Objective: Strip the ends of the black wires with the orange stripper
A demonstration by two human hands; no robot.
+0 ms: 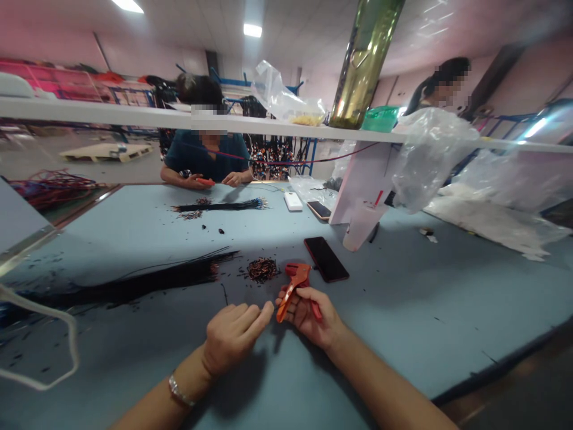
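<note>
A red-orange wire stripper (298, 275) rests in my right hand (320, 319), its handles across the palm and its head pointing away from me. The fingers are curled around the handles. Close by on the left, my left hand (235, 334) is closed, knuckles up, with the thumb side towards the tool; what it may hold is hidden. A short thin black wire (225, 294) shows just beyond its knuckles. Past both hands lies a small heap of dark and copper-coloured cut scraps (262, 270). A long bundle of black wires (152, 280) stretches to the left, its ends near that heap.
A black phone (326, 258) lies beyond my right hand, near a plastic cup (363, 224). Above the table runs a white shelf (147, 117) bearing a tall bottle (364, 65). Opposite, a co-worker (206, 155) holds a red tool beside another wire bundle (219, 206). A white cord (74, 340) loops at left.
</note>
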